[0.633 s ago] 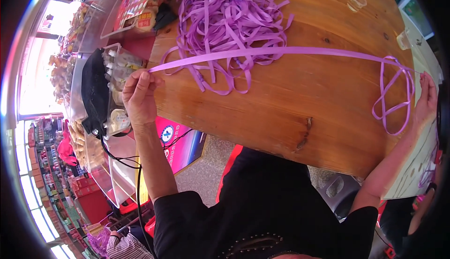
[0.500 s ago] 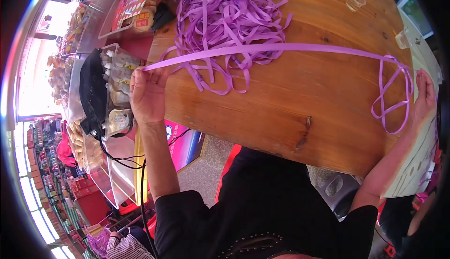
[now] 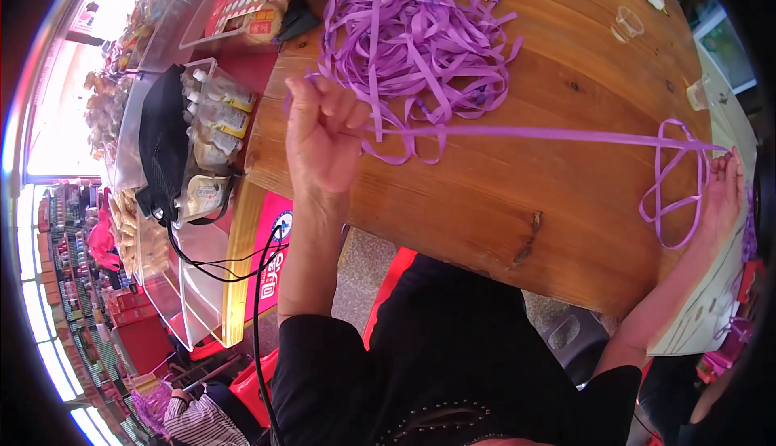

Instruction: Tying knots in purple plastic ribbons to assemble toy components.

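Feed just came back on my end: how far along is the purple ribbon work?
Done: a few loops of purple ribbon lie gathered at the right hand by the table edge. In hand: one ribbon strand runs taut between the left hand and the right. Left: a large tangled ribbon pile remains on the table.

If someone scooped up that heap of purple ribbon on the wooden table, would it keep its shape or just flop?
The ribbon heap would probably flop: its strands lie in loose, limp curls. It looks thin and flat, so likely light. It may snag, since the loops cross, and one strand runs taut between the left hand and right hand.
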A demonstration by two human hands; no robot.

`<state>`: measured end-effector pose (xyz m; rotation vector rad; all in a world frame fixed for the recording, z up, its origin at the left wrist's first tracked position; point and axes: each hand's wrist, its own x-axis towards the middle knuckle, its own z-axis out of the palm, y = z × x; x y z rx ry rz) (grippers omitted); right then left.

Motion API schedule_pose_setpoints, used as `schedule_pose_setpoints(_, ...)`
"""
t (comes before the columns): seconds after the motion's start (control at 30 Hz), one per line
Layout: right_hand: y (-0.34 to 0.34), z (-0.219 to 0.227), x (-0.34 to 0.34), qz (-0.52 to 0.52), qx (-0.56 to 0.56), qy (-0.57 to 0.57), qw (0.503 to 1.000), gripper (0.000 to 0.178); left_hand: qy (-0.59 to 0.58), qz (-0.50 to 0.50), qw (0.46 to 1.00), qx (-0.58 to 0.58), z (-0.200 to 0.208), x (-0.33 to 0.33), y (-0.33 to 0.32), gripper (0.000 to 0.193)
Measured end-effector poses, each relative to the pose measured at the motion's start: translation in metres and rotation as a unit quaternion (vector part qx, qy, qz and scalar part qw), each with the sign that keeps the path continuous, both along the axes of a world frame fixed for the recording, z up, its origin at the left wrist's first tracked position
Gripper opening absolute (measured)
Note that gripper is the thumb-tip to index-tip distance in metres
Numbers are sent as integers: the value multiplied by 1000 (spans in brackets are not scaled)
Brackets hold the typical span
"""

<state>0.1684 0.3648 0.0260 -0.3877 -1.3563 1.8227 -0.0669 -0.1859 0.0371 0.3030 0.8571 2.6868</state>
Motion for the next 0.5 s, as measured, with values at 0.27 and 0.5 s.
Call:
schedule_pose_setpoints(0.27,-40,12,-14,26,54,5,998,23,-33,1,995,-99,7,38,42,23)
schedule_pose_setpoints(0.5,-118,49,-32,-7,102,-6,995,19,88,-10,974,-211,14,59,52,13)
